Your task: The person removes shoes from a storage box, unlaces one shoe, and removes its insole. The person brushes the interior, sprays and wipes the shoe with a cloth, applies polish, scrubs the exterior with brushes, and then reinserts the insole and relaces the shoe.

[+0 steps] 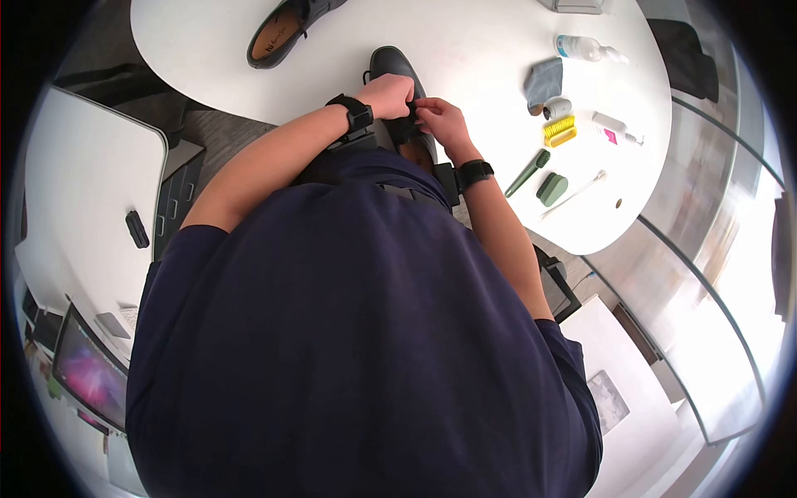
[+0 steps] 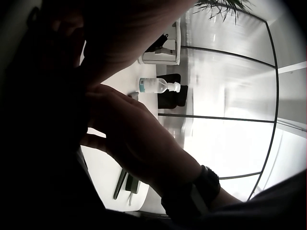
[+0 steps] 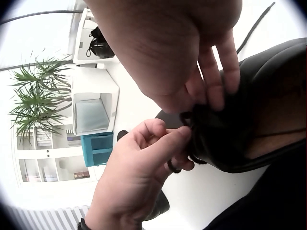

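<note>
A black shoe lies on the white table close to the body, toe pointing away. My left hand is over its laces; in the right wrist view the left thumb and forefinger pinch a dark lace beside the shoe. From the other side my right hand meets it, fingertips bent at the lace knot, thumb and forefinger together on a lace. Dark shadow hides the laces in the left wrist view, where the right hand appears. The other black shoe rests further left.
On the table's right lie a clear pump bottle, grey cloth, small white roll, yellow brush, white tube, green brush, green block and white stick. A clear container stands at the far edge.
</note>
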Motion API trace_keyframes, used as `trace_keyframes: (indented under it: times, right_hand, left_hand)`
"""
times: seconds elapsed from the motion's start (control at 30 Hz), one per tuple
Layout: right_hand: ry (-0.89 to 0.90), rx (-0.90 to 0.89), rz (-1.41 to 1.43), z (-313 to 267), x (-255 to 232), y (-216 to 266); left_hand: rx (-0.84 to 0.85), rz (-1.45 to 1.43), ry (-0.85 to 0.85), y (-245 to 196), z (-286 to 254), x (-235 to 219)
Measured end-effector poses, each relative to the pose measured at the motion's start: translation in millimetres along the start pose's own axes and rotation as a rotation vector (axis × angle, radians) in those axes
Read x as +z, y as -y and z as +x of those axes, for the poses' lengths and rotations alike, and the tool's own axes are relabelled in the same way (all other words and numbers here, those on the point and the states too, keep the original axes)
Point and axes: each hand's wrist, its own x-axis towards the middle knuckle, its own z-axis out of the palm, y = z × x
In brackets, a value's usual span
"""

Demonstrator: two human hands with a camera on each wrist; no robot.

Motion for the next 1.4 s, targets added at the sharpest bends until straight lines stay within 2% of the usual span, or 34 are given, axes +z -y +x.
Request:
trace_keyframes:
  times: [0.17,0.33,0.47,0.57,0.87,0.93,1.13,1.27,1.4]
  right_hand:
    - [-0.002,0.004,0.01,-2,1,1]
    - [-0.09,-0.094,-0.16,-3,1,4]
    - [-0.094,-0.074,-0.134,-4,1,5]
    - [-0.086,-0.05,-0.104,-6,2,6]
    - [-0.094,-0.014,0.033,-6,-11,9]
    - [-0.051,0.009,0.186,-16,-18,14]
    - [-0.077,-0.01,0.347,-42,-22,29]
    - [-0.168,-0.064,0.404,-50,-19,30]
    - [-0.222,-0.084,0.427,-50,-18,27]
  left_hand:
    - [0.003,0.023,0.018,1,1,3]
    - [0.0,-0.042,-0.097,8,1,9]
    - [0.007,-0.085,-0.101,17,0,8]
    - [-0.051,-0.112,-0.061,16,-2,4]
    - [0.07,-0.111,-0.103,-10,-7,-1]
    - [0.138,-0.108,-0.121,-19,-8,-5]
    - [0.31,-0.023,-0.192,-44,-17,-18]
    - [0.307,-0.103,-0.155,-51,-23,-33]
    - [0.182,-0.313,-0.138,-39,-21,-43]
